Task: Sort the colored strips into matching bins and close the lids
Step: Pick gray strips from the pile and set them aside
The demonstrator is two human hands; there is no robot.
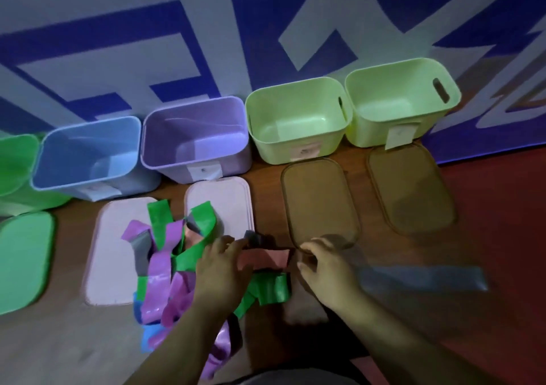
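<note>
5 open bins: 1 dark green plastic bin, 1 blue bin, 1 purple bin, 2 light green bins. 5 loose lids: 1 green flat lid, 2 pale pink lids, 2 translucent brown lids. Coloured plastic strips: tangled, uncountable.

Left hand palm down, fingers extended; right hand palm down, fingers curled.

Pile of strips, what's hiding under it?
The pile of strips lies partly over the left pink lid and the right pink lid. A blue strip peeks out at its near end. Anything deeper is covered, and the left hand hides some too.
</note>
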